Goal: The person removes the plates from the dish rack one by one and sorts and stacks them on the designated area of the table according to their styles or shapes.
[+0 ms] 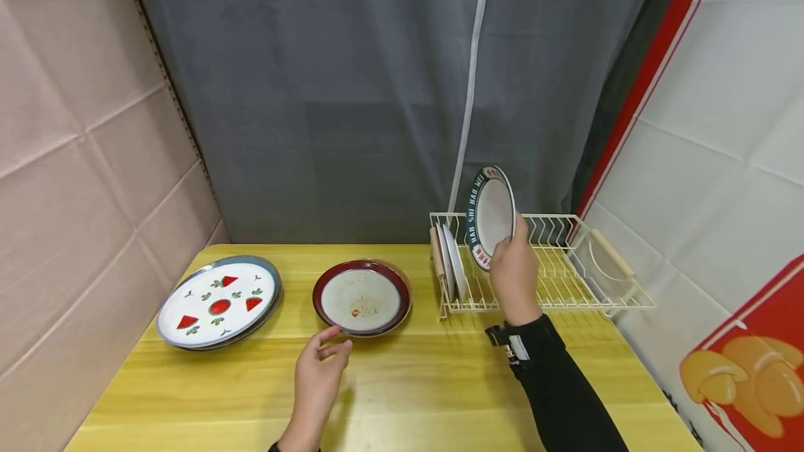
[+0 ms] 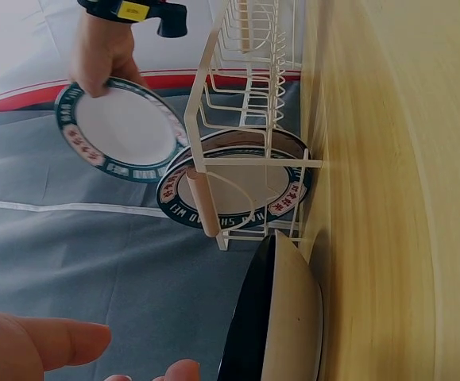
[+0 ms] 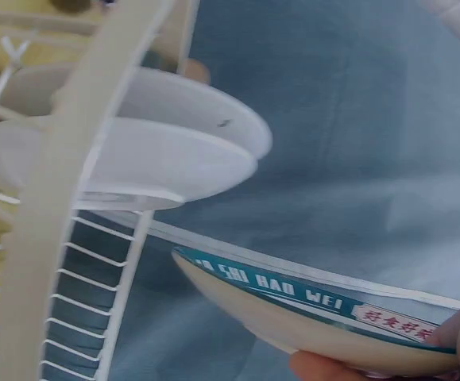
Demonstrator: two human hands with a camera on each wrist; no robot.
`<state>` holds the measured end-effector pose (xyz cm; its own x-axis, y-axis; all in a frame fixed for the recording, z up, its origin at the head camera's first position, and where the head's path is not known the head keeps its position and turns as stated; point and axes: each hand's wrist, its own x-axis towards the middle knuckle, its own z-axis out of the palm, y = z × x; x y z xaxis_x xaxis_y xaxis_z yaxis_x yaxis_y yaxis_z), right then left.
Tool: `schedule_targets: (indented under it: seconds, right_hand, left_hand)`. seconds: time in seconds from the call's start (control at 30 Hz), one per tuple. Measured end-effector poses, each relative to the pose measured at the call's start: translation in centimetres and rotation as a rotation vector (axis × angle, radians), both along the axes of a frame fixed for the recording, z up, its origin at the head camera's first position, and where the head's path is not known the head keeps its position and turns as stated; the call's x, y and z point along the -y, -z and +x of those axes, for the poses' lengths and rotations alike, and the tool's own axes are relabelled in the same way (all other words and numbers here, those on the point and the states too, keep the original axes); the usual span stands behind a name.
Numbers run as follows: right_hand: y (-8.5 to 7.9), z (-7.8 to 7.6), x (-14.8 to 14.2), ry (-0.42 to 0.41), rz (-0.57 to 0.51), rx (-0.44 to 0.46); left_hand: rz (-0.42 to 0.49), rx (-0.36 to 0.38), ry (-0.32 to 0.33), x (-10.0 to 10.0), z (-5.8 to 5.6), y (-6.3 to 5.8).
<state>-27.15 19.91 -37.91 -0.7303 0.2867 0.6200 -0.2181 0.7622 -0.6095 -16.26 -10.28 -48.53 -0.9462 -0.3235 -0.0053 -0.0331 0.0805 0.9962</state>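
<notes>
My right hand (image 1: 516,272) grips the edge of a white plate (image 1: 494,215) with a green lettered rim, tilted up above the wire dish rack (image 1: 546,277). In the right wrist view, this plate (image 3: 317,317) is seen edge-on beside the rack. Two plates (image 1: 453,264) stand upright at the rack's left end; the left wrist view shows the same green lettered rim on the nearer plate (image 2: 178,186). My left hand (image 1: 320,379) hovers over the table, fingers loosely bent and holding nothing, just in front of a stained plate with a dark red rim (image 1: 363,298).
On the left of the wooden table (image 1: 402,389) lies a stack of plates, the top plate (image 1: 220,302) patterned with watermelon slices. Another dish (image 1: 405,309) sits under the red-rimmed plate. A grey curtain (image 1: 314,103) hangs behind, and a white wall covering (image 1: 722,159) borders the right.
</notes>
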Motion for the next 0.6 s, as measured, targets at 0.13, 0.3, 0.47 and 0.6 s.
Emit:
schedule_targets:
  seconds: [0.13,0.3,0.47,0.6]
  right_hand:
    - [-0.4,1.0,0.2,-0.016,-0.04,-0.037]
    - [-0.6,2.5,0.5,-0.05,-0.099,-0.074]
    - [-0.3,4.3,0.7,-0.142,-0.195,-0.119]
    - [0.3,5.3,1.2,-0.21,-0.28,-0.104]
  left_hand:
    - [0.015,-0.009,0.004,-0.1,0.0,0.1]
    - [0.026,-0.029,0.006,-0.3,0.0,0.3]
    - [0.021,-0.044,0.01,-0.5,-0.2,0.4]
    - [0.018,-0.033,0.015,-0.5,-0.4,0.4]
